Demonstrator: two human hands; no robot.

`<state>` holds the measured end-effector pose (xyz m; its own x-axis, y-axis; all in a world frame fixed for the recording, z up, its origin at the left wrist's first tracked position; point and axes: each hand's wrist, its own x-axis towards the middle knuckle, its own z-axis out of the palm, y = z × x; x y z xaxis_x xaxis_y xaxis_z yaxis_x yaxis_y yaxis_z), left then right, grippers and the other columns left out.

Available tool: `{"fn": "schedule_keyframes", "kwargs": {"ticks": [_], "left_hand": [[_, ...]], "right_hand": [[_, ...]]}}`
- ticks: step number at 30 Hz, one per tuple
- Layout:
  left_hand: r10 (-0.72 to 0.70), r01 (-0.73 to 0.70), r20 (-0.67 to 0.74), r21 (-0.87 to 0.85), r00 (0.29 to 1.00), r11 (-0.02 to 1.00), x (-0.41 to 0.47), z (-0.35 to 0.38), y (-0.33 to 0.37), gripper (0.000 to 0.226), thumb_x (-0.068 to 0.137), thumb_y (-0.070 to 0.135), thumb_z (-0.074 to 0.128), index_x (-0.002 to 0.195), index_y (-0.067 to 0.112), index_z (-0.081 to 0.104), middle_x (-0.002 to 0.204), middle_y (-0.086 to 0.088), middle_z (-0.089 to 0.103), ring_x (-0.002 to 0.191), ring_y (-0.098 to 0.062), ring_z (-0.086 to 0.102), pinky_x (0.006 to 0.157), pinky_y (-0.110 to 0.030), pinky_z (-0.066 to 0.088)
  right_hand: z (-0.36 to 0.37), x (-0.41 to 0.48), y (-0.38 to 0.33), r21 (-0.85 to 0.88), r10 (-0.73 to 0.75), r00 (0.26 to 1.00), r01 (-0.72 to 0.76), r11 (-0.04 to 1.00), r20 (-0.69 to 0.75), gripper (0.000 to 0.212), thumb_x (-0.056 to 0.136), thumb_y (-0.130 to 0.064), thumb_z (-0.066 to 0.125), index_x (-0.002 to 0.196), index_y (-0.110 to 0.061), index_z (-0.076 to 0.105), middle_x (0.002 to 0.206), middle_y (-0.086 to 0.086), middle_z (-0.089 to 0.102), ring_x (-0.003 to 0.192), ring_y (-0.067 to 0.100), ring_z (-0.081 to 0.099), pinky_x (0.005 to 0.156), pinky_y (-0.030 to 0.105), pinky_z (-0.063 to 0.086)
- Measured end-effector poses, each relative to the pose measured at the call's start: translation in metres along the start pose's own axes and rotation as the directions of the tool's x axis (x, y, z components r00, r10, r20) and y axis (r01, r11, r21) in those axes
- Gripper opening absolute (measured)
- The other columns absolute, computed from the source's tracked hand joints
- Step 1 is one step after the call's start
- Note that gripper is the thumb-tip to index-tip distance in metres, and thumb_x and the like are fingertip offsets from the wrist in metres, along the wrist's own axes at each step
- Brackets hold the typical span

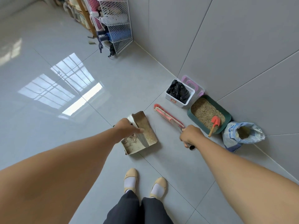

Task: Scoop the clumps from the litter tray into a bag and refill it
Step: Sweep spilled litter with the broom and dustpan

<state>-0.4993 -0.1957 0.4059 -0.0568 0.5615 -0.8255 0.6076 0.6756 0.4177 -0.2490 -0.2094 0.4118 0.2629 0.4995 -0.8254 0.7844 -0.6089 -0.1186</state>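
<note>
The dustpan (142, 136) lies under the left hand (127, 128). The broom (168, 117) extends ahead of the right hand (191, 136). Right of that hand sits the litter tray (226, 113), scoop (215, 122) inside; the sack (231, 136) apparently touches it; the bin (174, 101) stands beyond.

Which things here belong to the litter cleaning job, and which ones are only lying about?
For the job: litter tray, red scoop, black bag in the white bin, litter sack; also dustpan in left hand and brush in right hand.
Lying about: wire rack, pink-lidded box.
</note>
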Motion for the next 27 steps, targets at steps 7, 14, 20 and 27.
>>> {"fn": "schedule_keyframes", "kwargs": {"ticks": [7, 14, 20, 27], "left_hand": [[-0.045, 0.036, -0.091, -0.095, 0.995, 0.995, 0.007, 0.001, -0.004, 0.04, 0.078, 0.033, 0.076, 0.059, 0.013, 0.046, 0.056, -0.001, 0.048, 0.05, -0.015, 0.046, 0.046, -0.021, 0.033], [-0.089, 0.08, -0.065, -0.131, 0.994, 0.988, 0.005, 0.006, -0.024, 0.036, 0.076, 0.034, 0.077, 0.069, 0.011, 0.05, 0.061, -0.002, 0.049, 0.055, -0.017, 0.048, 0.06, -0.028, 0.044], [-0.094, 0.09, -0.022, -0.152, 0.995, 0.984, -0.016, -0.007, -0.054, 0.03, 0.075, 0.032, 0.078, 0.09, 0.011, 0.062, 0.066, -0.001, 0.05, 0.06, -0.017, 0.047, 0.054, -0.021, 0.039], [-0.074, 0.071, -0.041, -0.078, 0.996, 0.994, -0.029, -0.018, -0.092, 0.043, 0.074, 0.035, 0.078, 0.103, 0.007, 0.064, 0.071, -0.003, 0.052, 0.062, -0.019, 0.049, 0.047, -0.021, 0.03]], "right_hand": [[0.018, 0.028, -0.031, -0.192, -0.071, 0.996, 0.06, 0.98, -0.048, 0.037, 0.091, 0.001, 0.044, 0.126, -0.003, 0.054, 0.077, 0.01, 0.059, 0.05, 0.019, 0.06, 0.044, 0.026, 0.048], [0.042, -0.006, -0.019, -0.414, -0.117, 0.979, 0.177, 0.893, 0.167, 0.046, 0.088, -0.003, 0.051, 0.13, -0.02, 0.055, 0.073, 0.004, 0.058, 0.032, 0.013, 0.053, 0.045, 0.021, 0.047], [0.029, -0.028, 0.012, -0.124, -0.111, 0.97, 0.14, 0.982, 0.216, 0.051, 0.083, -0.003, 0.063, 0.128, -0.025, 0.063, 0.069, 0.013, 0.062, 0.048, 0.021, 0.048, 0.06, 0.034, 0.047], [0.058, -0.029, 0.015, -0.015, 0.01, 1.0, -0.009, 1.0, 0.019, 0.05, 0.085, 0.001, 0.051, 0.134, -0.011, 0.055, 0.067, 0.014, 0.063, 0.043, 0.021, 0.051, 0.042, 0.02, 0.042]]}}
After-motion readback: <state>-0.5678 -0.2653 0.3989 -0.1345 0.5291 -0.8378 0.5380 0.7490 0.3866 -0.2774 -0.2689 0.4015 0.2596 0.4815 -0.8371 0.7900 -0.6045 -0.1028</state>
